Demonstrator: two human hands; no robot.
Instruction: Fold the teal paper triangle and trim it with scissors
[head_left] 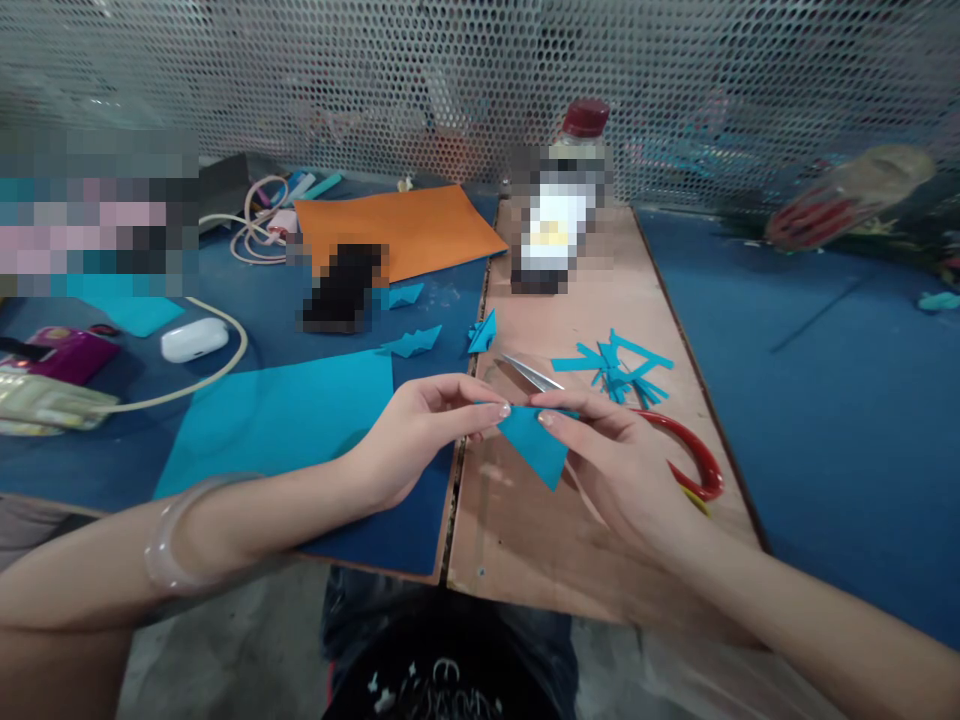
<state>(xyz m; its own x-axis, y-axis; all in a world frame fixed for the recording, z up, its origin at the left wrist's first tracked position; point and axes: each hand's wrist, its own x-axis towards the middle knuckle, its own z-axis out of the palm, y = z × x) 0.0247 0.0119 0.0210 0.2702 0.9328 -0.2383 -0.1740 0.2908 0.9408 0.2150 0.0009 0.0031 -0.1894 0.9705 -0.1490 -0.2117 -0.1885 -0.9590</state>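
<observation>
Both hands pinch one blue paper triangle (534, 442) | left fingers (480, 412) top-left corner | right fingers (559, 418) top edge

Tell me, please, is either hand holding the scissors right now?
No, both hands pinch the blue paper triangle; the scissors lie on the board.

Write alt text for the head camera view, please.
Both hands, left hand and right hand, pinch a folded blue paper triangle above a wooden board. Red-handled scissors and blue paper strips lie behind.
</observation>
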